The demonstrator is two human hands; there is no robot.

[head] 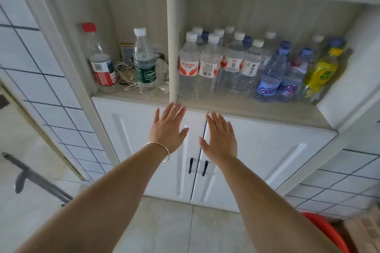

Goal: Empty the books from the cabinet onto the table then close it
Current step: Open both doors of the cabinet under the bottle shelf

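Here, both hands flat, left hand (pixel 167 127), right hand (pixel 221 136), on shut cabinet doors (pixel 267 150), books unseen.

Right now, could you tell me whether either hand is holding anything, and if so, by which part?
Nothing is held. The left hand and right hand are open, fingers straight, in front of the upper part of the cabinet doors, above the black handles.

The white two-door cabinet (pixel 246 156) is being seen shut at six o'clock below the shelf, black handles (pixel 198 166) paired at the centre seam.
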